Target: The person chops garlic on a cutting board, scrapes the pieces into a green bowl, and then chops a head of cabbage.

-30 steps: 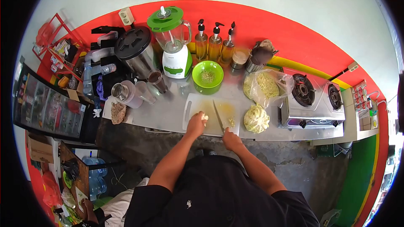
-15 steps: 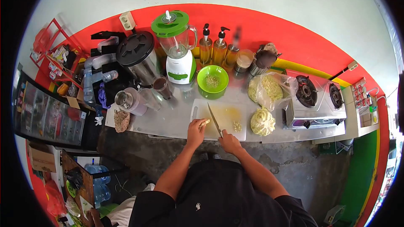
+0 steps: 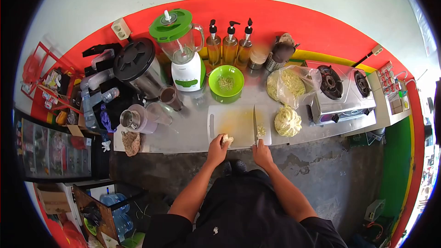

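Observation:
My left hand (image 3: 217, 150) is closed on a pale piece of vegetable (image 3: 227, 140) at the front left of the white cutting board (image 3: 216, 115). In my right hand (image 3: 262, 154) is the handle of a knife (image 3: 255, 121), its blade pointing away from me over the board's right part. Small chopped bits (image 3: 261, 130) lie just right of the blade. Behind the board a green bowl (image 3: 226, 96) holds more chopped bits. A cabbage (image 3: 288, 121) sits to the right of the board, and behind it is a plastic bag of shredded vegetable (image 3: 287, 85).
A blender (image 3: 188, 71), a large lidded steel container (image 3: 138, 64), and pump bottles (image 3: 229, 50) line the back. The gas stove (image 3: 342, 92) stands at the right. Cups and a jug (image 3: 140, 119) are at the left, beside a brown lumpy item (image 3: 131, 143).
The knife has swung from a left-leaning slant to nearly straight and moved right, beside the chopped bits. My left hand sits farther from the blade. The person at the lower left is out of view.

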Tool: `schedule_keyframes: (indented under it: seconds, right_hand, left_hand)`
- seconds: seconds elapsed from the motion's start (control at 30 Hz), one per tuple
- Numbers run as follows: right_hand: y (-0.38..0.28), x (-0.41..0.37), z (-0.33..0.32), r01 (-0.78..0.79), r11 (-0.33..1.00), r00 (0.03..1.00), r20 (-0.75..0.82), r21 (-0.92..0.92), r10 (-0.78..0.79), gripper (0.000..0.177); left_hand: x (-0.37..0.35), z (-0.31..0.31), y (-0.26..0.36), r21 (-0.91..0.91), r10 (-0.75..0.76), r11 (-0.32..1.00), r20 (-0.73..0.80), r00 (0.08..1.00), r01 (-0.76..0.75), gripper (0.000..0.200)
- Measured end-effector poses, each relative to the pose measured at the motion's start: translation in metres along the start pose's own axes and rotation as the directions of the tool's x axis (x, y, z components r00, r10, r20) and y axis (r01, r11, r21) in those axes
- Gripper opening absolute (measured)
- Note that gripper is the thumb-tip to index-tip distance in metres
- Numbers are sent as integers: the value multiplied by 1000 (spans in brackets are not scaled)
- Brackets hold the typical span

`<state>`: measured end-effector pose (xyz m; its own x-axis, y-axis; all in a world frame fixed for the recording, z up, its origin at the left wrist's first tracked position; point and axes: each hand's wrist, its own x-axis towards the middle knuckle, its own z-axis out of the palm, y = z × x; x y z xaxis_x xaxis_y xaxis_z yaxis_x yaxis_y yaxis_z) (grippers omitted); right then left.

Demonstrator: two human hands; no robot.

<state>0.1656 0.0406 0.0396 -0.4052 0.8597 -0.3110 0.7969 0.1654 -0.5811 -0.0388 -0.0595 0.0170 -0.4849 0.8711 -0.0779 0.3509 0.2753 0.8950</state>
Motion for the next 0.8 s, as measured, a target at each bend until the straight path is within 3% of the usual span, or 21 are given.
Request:
schedule_keyframes:
  seconds: [0.07, 0.13, 0.3, 0.47, 0.57, 0.63, 0.8]
  right_hand:
    - [-5, 4, 4, -24, 999, 1000, -19, 31, 25, 37]
    - [-16, 12, 12, 95, 992, 995, -39, 81, -92, 38]
    - [-37, 32, 24, 66, 995, 998, 2, 79, -66, 37]
    - [-6, 12, 18, 17, 991, 1000, -24, 135, -14, 35]
    - [27, 10, 0, 77, 988, 997, -34, 136, -73, 36]
    - [37, 5, -32, 153, 966, 981, 83, 209, -173, 38]
    - [73, 15, -88, 164, 985, 947, 271, 56, -173, 40]
  left_hand:
    - [5, -2, 1, -8, 10, 1000, 7, 1000, -10, 36]
    - [2, 1, -2, -26, 5, 1000, 18, 1000, -4, 36]
    - [11, 8, -4, -30, 33, 999, -4, 999, -33, 35]
    - [10, 14, -10, 44, 53, 998, -24, 998, -52, 36]
    - [10, 13, -6, 68, 49, 997, -25, 998, -47, 36]
    - [9, 11, -11, 25, 36, 999, -1, 999, -36, 35]
    - [5, 10, -7, -59, -12, 998, -28, 1000, 10, 33]
